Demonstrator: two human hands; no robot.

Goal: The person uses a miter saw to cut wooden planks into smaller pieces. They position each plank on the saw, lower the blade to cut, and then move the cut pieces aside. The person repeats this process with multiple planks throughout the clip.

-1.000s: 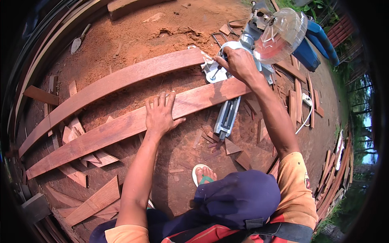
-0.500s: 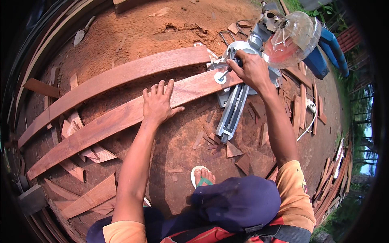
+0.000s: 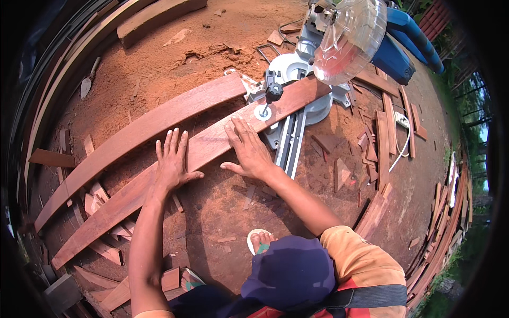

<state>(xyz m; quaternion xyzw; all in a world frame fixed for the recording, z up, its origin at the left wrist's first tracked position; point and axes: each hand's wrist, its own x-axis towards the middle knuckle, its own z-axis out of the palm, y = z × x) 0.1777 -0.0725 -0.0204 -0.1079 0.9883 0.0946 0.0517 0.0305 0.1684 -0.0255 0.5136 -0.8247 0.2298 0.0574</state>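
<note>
A long reddish-brown plank lies slantwise, its far right end on the bed of a miter saw. My left hand rests flat on the plank with fingers spread. To its right, my right hand also lies on the plank, fingers stretched out. Just beyond the right fingertips, the round foot of a clamp with a black knob sits on the plank's top face. The saw head with its clear blade guard is raised above the plank's end. Neither hand holds anything.
A second curved plank lies behind the first. Offcuts are scattered at left, more strips at right. A white cord with a socket block lies at right. A trowel and a thick beam are at the far left.
My right hand has let go of the clamp knob and come down left onto the plank, nearer my left hand. The whole view has shifted, bringing the saw further left and up.
</note>
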